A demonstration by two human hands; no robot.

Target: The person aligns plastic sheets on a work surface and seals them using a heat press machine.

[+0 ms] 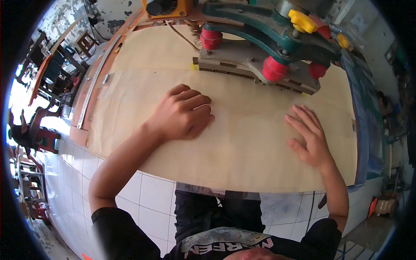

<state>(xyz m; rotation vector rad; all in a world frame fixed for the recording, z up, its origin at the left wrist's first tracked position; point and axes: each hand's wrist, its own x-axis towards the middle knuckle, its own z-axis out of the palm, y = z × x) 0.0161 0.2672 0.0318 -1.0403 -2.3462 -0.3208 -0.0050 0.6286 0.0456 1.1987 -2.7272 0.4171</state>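
A large cream-coloured sheet (pixel 242 160) lies spread over the worktable in front of me. My left hand (pixel 184 112) rests on its middle with the fingers curled in; whatever they may hold is hidden. To the right, my right hand (pixel 308 136) lies palm down on the sheet, fingers stretched and slightly apart. Beyond both hands stands a machine with a dark green cast arm (pixel 255 32), red round mounts (pixel 274 68) and a yellow knob (pixel 302 21). Its grey metal plate (pixel 251 60), with bars along its lower edge, sits just over the sheet, apart from both hands.
A yellow-orange device (pixel 169 8) stands at the back, with a pale cable (pixel 180 37) nearby. A metal strip (pixel 96 82) runs along the table's left side. Blue plastic sheeting (pixel 368 125) hangs at the right edge. Far left, another person (pixel 26 130) is by a red stool (pixel 47 139).
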